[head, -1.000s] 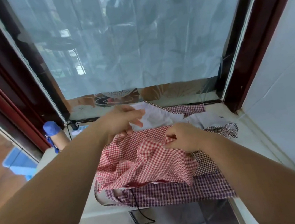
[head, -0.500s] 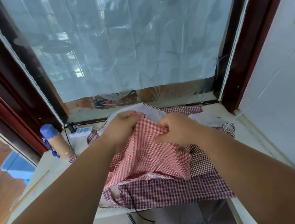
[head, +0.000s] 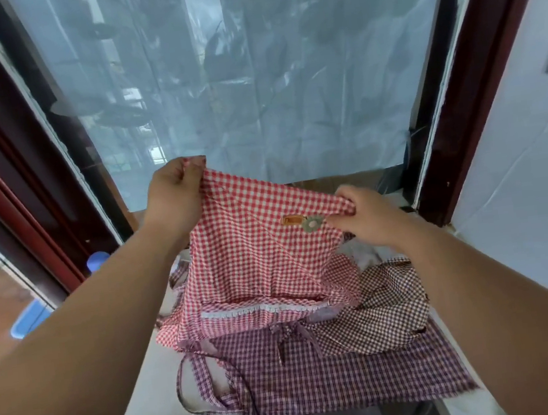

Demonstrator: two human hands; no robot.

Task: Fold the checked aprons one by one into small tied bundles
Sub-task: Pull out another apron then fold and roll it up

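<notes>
The left arm (head: pixel 84 334) and right arm (head: pixel 484 302) are bare over all that shows, from wrist to the picture's edge. Both are broad and smooth and narrow toward the wrists. The left hand (head: pixel 175 198) is rounded, with short fingers; the nails (head: pixel 187 163) at its tips look reddish, perhaps painted, though too small to be sure. The right hand (head: pixel 367 220) is likewise plump and bare.

Ledge (head: pixel 150 395) hemmed: window pane (head: pixel 251 89) behind, wall (head: pixel 523 194) right; apron pile (head: pixel 354 370) covers middle; bare strip left.
</notes>
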